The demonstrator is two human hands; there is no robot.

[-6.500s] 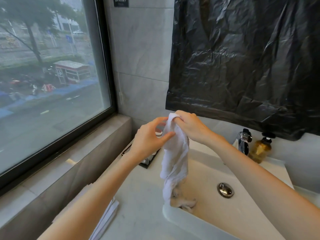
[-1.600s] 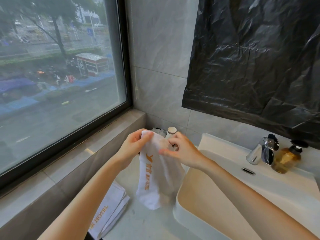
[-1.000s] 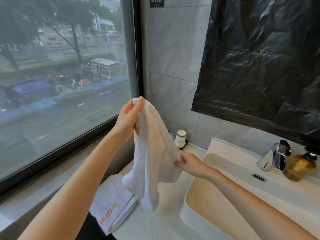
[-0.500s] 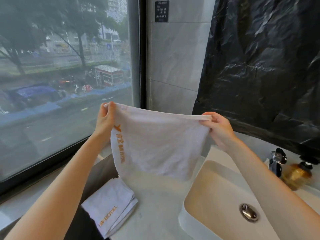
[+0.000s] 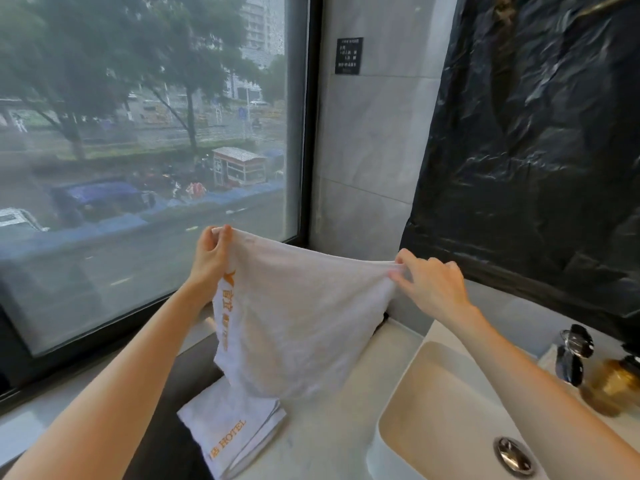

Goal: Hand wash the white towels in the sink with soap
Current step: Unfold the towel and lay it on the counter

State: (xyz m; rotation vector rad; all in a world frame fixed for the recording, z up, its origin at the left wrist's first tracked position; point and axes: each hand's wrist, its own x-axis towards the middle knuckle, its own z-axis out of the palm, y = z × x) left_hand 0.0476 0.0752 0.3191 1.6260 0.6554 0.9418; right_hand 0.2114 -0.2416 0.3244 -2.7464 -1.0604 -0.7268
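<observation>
Presently unfolding: towel spread left of sink | left hand, right hand each pinched a corner | next likely: wetting in sink.

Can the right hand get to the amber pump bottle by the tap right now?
Probably not yet: the right hand is pinching a corner of the held-up towel. If it lets go, nothing blocks the way to the amber pump bottle beside the tap.

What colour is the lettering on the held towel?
Orange lettering on the white towel; head view.
</observation>
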